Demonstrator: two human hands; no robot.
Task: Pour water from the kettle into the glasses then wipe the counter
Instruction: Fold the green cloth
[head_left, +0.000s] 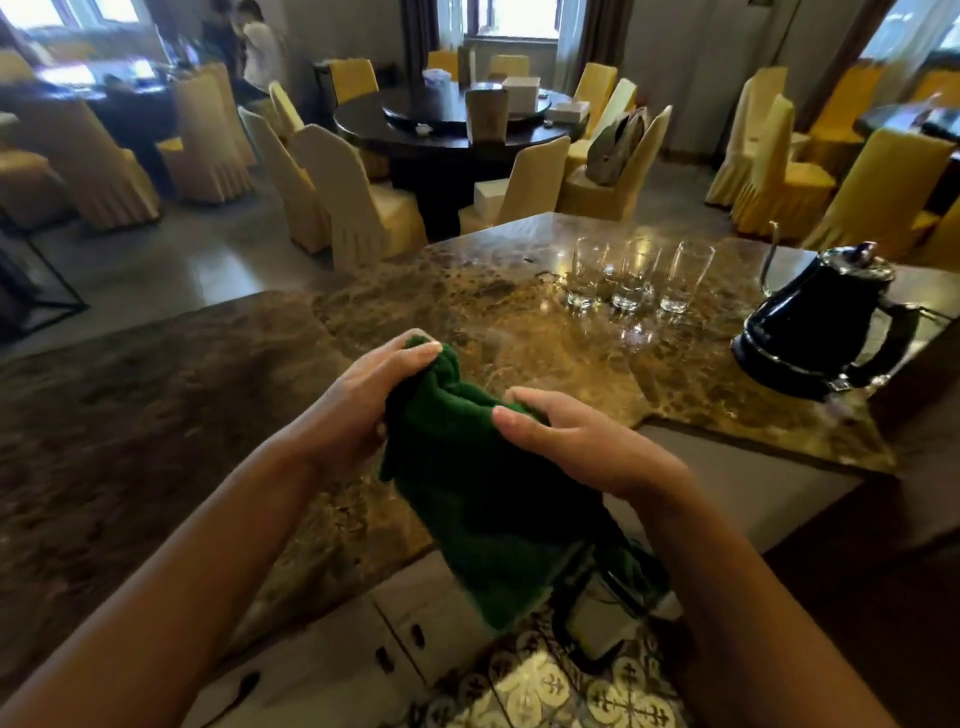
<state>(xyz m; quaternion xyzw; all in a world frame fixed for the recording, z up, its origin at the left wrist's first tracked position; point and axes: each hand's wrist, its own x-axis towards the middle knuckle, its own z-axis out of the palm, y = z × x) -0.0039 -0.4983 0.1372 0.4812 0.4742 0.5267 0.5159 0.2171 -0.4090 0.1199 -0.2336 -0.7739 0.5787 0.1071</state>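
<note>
A dark green cloth (483, 488) hangs between my hands above the near edge of the brown marble counter (218, 395). My left hand (358, 400) grips its upper left part, fingers curled over the top. My right hand (576, 441) holds its right side with the fingers laid over the fabric. Three clear glasses (631, 275) stand in a row farther back on the counter. A black gooseneck kettle (821, 322) sits on its base at the right, spout toward the glasses.
White cabinet doors (363, 649) and a patterned tile floor (561, 686) lie below the counter edge. Beyond the counter are round dark dining tables (447, 130) ringed by yellow-covered chairs (353, 197). People stand at the far left back.
</note>
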